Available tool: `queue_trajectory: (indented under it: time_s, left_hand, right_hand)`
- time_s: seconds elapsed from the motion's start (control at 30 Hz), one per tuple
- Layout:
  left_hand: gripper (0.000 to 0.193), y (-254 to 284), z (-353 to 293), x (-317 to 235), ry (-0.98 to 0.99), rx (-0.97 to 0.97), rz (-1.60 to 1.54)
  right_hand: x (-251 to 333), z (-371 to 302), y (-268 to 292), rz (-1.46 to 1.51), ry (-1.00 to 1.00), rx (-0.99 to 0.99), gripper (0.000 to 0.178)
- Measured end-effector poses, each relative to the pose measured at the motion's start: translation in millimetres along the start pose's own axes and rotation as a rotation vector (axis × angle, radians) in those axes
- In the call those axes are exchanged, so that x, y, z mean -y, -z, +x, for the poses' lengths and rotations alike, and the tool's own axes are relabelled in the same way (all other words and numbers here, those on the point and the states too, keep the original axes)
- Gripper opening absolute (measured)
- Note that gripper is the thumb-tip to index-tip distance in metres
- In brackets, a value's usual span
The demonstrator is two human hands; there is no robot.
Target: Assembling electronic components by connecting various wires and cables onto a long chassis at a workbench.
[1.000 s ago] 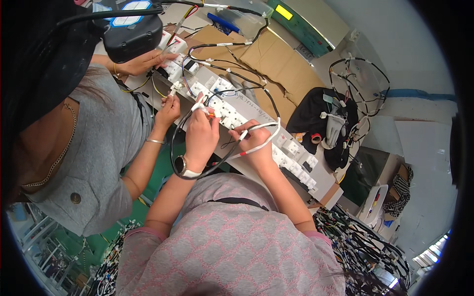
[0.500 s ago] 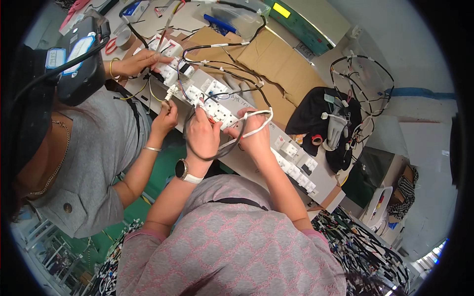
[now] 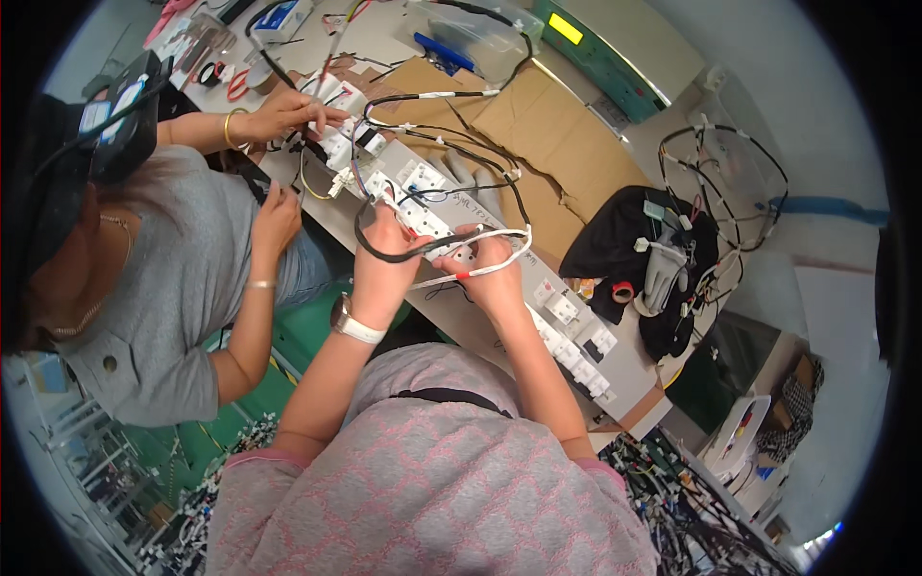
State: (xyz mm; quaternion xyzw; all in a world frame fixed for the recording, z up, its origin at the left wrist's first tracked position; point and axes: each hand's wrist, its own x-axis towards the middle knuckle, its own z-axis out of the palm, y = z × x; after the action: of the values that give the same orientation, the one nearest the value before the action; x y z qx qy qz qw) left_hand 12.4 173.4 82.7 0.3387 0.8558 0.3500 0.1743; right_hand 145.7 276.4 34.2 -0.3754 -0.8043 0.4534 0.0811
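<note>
Black-and-white cable loops at twelve o'clock across left hand and right hand, finger grips indeterminable from here; plugging into white blocks seems the step, next requiring alignment.

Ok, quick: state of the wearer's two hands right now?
Left hand: partly curled at white blocks; hold cannot be told.
Right hand: partly curled, white cable crossing it; hold unclear.

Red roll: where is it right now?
Head view, right of centre: the red roll sits by the black cloth, just left of the grey glove.
</note>
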Motion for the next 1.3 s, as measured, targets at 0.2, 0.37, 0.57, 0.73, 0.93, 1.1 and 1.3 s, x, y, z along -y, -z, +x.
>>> queue_trajectory:
  time_s: [0.2, 0.37, 0.57, 0.73, 0.93, 1.1, 1.3]
  left_hand:
    - [0.070, -12, -11, 16, 0.132, -0.062, -0.268]
    - [0.073, -19, -32, 17, 0.003, -0.147, -0.069]
    - [0.073, -6, -22, 16, -0.041, -0.029, -0.031]
    - [0.069, -9, -15, 12, -0.011, -0.028, -0.048]
    - [0.068, -20, -23, 26, -0.008, -0.128, -0.282]
    - [0.074, -6, -7, 27, 0.133, -0.045, -0.154]
    - [0.069, -37, -8, 52, 0.235, -0.015, -0.795]
  right_hand:
    - [-3, -1, -2, 0.004, 0.047, -0.032, 0.058]
    - [-6, -1, -3, 0.027, 0.127, -0.086, 0.049]
    - [-6, -1, -2, 0.054, 0.127, -0.079, 0.048]
    - [-2, -1, 1, 0.052, 0.092, -0.071, 0.048]
    - [-1, 0, -1, 0.060, 0.078, -0.055, 0.048]
    - [-8, 1, -6, 0.024, 0.067, -0.058, 0.047]
    - [-16, 4, -10, 0.025, 0.138, -0.062, 0.045]
